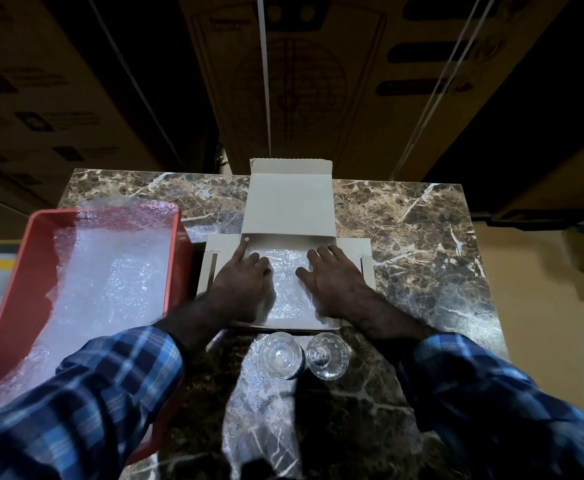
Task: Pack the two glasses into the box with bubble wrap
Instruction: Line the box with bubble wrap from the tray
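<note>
A shallow white cardboard box (289, 206) lies open in the middle of the marble table, its lid flap standing up at the back. A sheet of bubble wrap (289, 289) lines its floor. My left hand (240, 280) presses flat on the left part of the sheet, its index finger stretched toward the box's back left corner. Over on the sheet's right part, my right hand (332, 282) presses flat with straight fingers. Two clear glasses stand upright just in front of the box, the left glass (279, 355) touching the right glass (327, 356).
A red plastic tray (20, 282) holding more bubble wrap (110, 282) sits at the table's left edge. Another bubble wrap piece (259, 420) lies on the marble table (422, 244) under and in front of the glasses. Big cardboard cartons (290, 81) stand stacked behind the table.
</note>
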Available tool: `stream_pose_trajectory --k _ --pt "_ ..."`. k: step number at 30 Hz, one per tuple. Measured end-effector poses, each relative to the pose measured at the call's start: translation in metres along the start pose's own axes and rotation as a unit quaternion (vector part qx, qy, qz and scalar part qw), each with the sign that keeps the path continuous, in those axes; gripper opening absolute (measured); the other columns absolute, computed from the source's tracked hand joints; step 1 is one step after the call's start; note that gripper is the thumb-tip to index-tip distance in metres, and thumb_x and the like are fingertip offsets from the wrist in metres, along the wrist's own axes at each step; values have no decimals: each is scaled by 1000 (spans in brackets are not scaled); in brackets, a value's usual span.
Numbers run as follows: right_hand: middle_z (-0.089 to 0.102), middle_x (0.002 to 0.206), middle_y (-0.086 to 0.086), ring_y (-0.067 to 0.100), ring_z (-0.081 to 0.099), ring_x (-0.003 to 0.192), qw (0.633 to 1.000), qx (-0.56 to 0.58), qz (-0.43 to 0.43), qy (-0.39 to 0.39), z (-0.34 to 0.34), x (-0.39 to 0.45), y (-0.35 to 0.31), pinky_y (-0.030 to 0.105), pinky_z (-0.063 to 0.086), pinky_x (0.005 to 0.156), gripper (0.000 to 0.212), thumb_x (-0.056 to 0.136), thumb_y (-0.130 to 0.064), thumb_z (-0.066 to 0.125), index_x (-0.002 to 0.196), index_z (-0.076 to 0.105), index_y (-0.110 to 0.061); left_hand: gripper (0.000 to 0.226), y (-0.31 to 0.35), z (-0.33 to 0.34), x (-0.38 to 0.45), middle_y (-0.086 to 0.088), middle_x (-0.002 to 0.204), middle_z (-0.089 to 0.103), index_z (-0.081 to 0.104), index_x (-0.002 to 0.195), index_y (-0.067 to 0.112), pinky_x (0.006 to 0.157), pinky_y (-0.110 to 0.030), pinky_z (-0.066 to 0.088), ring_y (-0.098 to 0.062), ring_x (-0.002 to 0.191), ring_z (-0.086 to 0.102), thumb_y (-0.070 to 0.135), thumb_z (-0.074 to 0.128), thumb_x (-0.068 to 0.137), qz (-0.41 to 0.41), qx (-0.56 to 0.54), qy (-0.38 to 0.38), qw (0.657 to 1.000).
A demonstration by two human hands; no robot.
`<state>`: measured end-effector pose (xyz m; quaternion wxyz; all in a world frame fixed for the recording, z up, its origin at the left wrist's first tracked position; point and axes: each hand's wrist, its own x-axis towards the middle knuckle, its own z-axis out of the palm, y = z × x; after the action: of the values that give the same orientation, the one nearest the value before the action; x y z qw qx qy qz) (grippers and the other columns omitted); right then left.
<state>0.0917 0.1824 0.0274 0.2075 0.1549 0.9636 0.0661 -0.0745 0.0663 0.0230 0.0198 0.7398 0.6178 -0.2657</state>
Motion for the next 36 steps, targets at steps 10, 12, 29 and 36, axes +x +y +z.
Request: stream_pose_trajectory --k 10,12,29,36 --pt "40 143 20 37 32 136 998 -34 34 -31 4 -3 -13 58 4 121 60 88 -35 62 141 43 -12 71 1 -11 -1 -18 136 48 56 132 -1 116 -70 6 -36 127 45 48 68 82 19 18 -92 995" --pt "42 143 19 36 33 136 998 -36 41 -32 3 -3 -14 57 3 121 61 88 -35 62 141 44 -11 58 0 -10 -2 -20 108 63 72 100 -4 107 -73 29 -38 101 62 32 89 58 25 35 -28 999" --pt "35 155 22 39 16 149 996 -35 42 -68 -11 -8 -3 55 -4 122 77 87 -56 64 143 48 -5 52 7 -15 -4 -20 154 30 45 142 2 121 -60 0 -39 145 22 25 49 96 -119 -29 -48 991" --pt "69 114 12 31 60 108 973 186 36 129 -52 -20 -6 37 45 95 46 89 -44 66 118 65 -8 58 -23 -57 -74 -14 149 46 56 137 11 119 -55 14 -33 141 35 39 65 87 -134 -176 137 965"
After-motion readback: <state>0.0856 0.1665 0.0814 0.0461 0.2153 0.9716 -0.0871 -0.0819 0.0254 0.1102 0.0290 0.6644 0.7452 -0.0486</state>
